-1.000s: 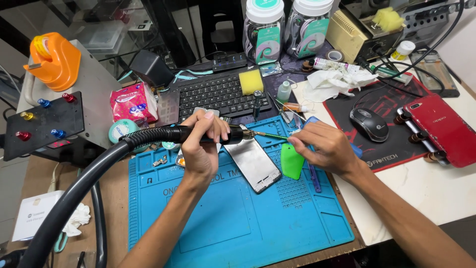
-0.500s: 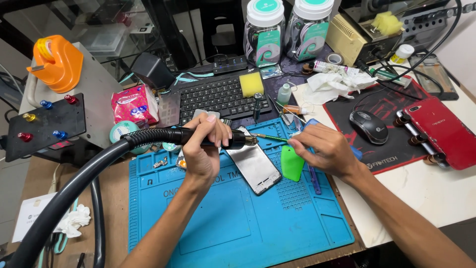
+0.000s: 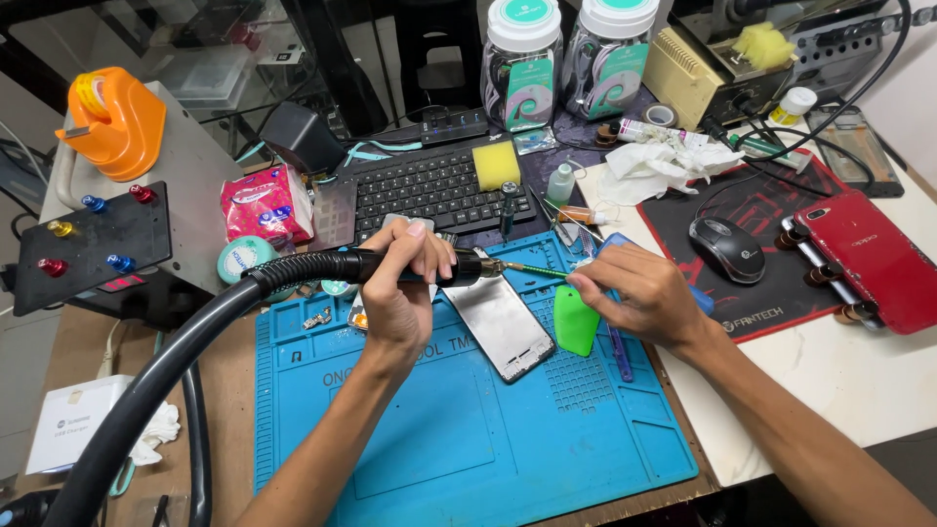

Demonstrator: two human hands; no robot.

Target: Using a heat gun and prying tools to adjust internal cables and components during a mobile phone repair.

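Fingers (image 3: 415,256) wrap the hot-air handle (image 3: 390,267), its nozzle just above the phone panel (image 3: 503,324).

The desk (image 3: 859,390) carries a blue work mat (image 3: 468,439) at its front edge, a black keyboard (image 3: 429,190) behind it, a mouse pad (image 3: 771,263) to the right, and two jars (image 3: 566,54) at the back.
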